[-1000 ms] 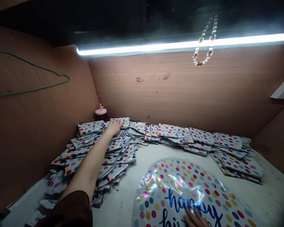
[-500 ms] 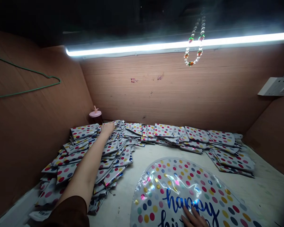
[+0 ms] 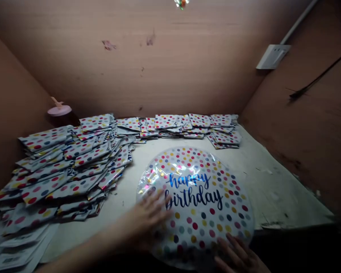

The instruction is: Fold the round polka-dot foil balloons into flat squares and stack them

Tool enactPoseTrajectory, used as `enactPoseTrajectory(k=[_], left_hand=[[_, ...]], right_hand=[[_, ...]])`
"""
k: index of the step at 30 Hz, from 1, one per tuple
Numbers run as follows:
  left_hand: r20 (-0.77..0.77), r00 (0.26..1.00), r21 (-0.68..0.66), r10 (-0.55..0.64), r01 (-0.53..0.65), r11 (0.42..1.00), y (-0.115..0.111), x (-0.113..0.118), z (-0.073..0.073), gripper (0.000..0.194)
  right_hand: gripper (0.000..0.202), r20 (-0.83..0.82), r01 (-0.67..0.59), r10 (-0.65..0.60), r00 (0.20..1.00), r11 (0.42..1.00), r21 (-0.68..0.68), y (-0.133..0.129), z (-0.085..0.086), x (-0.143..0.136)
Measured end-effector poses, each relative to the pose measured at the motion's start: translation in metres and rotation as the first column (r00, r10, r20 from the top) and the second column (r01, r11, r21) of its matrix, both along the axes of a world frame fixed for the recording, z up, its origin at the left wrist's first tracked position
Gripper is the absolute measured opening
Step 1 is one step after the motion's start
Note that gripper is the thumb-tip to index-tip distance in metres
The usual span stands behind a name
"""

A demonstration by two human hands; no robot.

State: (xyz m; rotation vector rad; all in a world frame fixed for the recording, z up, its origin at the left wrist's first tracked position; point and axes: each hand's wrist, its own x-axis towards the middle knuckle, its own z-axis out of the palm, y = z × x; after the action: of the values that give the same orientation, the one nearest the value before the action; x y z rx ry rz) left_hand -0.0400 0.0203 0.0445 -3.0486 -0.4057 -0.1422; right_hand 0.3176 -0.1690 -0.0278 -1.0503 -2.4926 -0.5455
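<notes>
Worktop (image 3: 269,185) running on right of the dotted foil (image 3: 196,227), left hand (image 3: 150,210) blurred but spread over its left side, right hand (image 3: 237,254), fingers parted, at its near rim!

1. Illumination: dim overall, seemingly from above; the tabletop (image 3: 272,182) reads palest, the back wall (image 3: 187,83) softly lit.
2. Glare: white streaks on the dotted foil disc (image 3: 193,223), from 10 to 12 o'clock on its face; beads (image 3: 182,3) glint at 12 o'clock.
3. Shadow: near-black at 4 o'clock and along the lower edge.
4. Motion blur: left hand (image 3: 152,212), near 6 o'clock, strongly smeared; right hand (image 3: 238,256), at 5 o'clock, less so.
5. Definition: dotted packets (image 3: 88,163) at 8 o'clock slightly soft.
</notes>
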Motion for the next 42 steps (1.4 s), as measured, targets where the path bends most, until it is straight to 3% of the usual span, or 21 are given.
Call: enactPoseTrajectory(k=[1, 2, 3, 5, 8, 11, 15, 17, 20, 23, 25, 26, 27, 29, 31, 33, 36, 38, 40, 42], left_hand=[[0.022, 0.992, 0.007, -0.122, 0.122, 0.992, -0.033, 0.011, -0.018, 0.073], [0.046, 0.986, 0.036, -0.157, 0.156, 0.987, -0.058, 0.02, -0.033, 0.066], [0.071, 0.985, 0.053, -0.159, 0.155, 0.986, -0.075, 0.027, -0.044, 0.061], [0.111, 0.99, 0.043, -0.084, 0.08, 0.996, -0.084, 0.031, -0.055, 0.055], [0.15, 0.987, -0.048, 0.054, -0.048, 0.998, -0.067, 0.019, -0.047, 0.048], [0.16, 0.977, -0.092, 0.138, -0.124, 0.988, -0.06, 0.002, -0.032, 0.047], [0.261, 0.965, -0.21, -0.019, 0.076, 0.975, -0.084, -0.005, -0.033, 0.04], [0.362, 0.932, -0.25, -0.002, 0.099, 0.963, -0.096, -0.003, -0.041, 0.036], [0.416, 0.906, -0.297, 0.078, 0.055, 0.953, -0.101, 0.001, -0.052, 0.039], [0.435, 0.881, -0.403, 0.184, 0.008, 0.915, -0.097, 0.004, -0.053, 0.034], [0.391, 0.861, -0.569, 0.325, -0.051, 0.82, -0.094, 0.008, -0.047, 0.03], [0.342, 0.85, -0.658, 0.401, -0.089, 0.748, -0.093, 0.01, -0.043, 0.028], [0.287, 0.831, -0.73, 0.476, -0.132, 0.671, -0.091, 0.013, -0.039, 0.024], [0.192, 0.776, -0.809, 0.601, -0.221, 0.544, -0.089, 0.02, -0.033, 0.017], [0.158, 0.718, -0.809, 0.678, -0.299, 0.505, -0.085, 0.027, -0.029, 0.013], [0.166, 0.706, -0.758, 0.688, -0.354, 0.547, -0.077, 0.029, -0.026, 0.015], [0.159, 0.744, -0.693, 0.649, -0.384, 0.61, -0.062, 0.019, -0.022, 0.01], [0.097, 0.758, -0.711, 0.644, -0.4, 0.578, -0.053, 0.008, -0.017, 0.016], [0.043, 0.755, -0.74, 0.654, -0.415, 0.529, -0.05, 0.001, -0.013, 0.016], [0.075, 0.77, -0.74, 0.633, -0.383, 0.553, -0.054, 0.003, -0.012, 0.016]], right_hand=[[0.043, -0.008, 0.025, -0.025, 1.0, 1.0, 0.004, -0.002, -0.002, 0.001], [0.044, -0.011, 0.037, -0.037, 0.999, 0.999, -0.002, 0.001, -0.003, 0.0], [0.042, -0.006, 0.03, -0.03, 1.0, 0.999, -0.019, 0.005, -0.003, -0.002], [0.039, -0.008, -0.014, 0.013, 1.0, 0.997, -0.079, 0.02, 0.005, -0.008], [0.038, -0.144, -0.054, 0.036, 0.989, 0.99, -0.128, 0.038, 0.024, -0.02], [0.034, -0.267, -0.142, 0.104, 0.958, 0.982, -0.128, 0.038, 0.038, -0.031], [0.034, -0.318, -0.22, 0.129, 0.939, 0.938, -0.27, 0.019, 0.033, -0.038], [0.034, -0.427, -0.235, 0.06, 0.902, 0.899, -0.369, 0.01, 0.028, -0.038], [0.021, -0.623, -0.247, -0.215, 0.752, 0.785, -0.569, 0.008, 0.027, -0.037], [0.011, -0.591, -0.296, -0.572, 0.569, 0.528, -0.796, 0.018, 0.038, -0.035], [0.019, -0.496, -0.365, -0.707, 0.504, 0.346, -0.864, 0.026, 0.046, -0.034], [0.022, -0.458, -0.393, -0.741, 0.491, 0.281, -0.876, 0.03, 0.05, -0.034], [0.025, -0.436, -0.402, -0.761, 0.48, 0.251, -0.881, 0.033, 0.052, -0.036], [0.028, -0.432, -0.33, -0.767, 0.474, 0.301, -0.895, 0.038, 0.052, -0.041], [0.028, -0.439, -0.134, -0.747, 0.5, 0.434, -0.891, 0.043, 0.047, -0.05], [0.027, -0.403, 0.095, -0.73, 0.552, 0.535, -0.839, 0.051, 0.04, -0.059], [0.025, -0.339, 0.274, -0.732, 0.591, 0.577, -0.769, 0.066, 0.033, -0.064], [0.025, -0.351, 0.212, -0.718, 0.601, 0.567, -0.796, 0.076, 0.035, -0.06], [0.024, -0.383, 0.042, -0.679, 0.626, 0.52, -0.853, 0.081, 0.042, -0.053], [0.023, -0.423, -0.118, -0.623, 0.658, 0.47, -0.875, 0.082, 0.049, -0.045]])
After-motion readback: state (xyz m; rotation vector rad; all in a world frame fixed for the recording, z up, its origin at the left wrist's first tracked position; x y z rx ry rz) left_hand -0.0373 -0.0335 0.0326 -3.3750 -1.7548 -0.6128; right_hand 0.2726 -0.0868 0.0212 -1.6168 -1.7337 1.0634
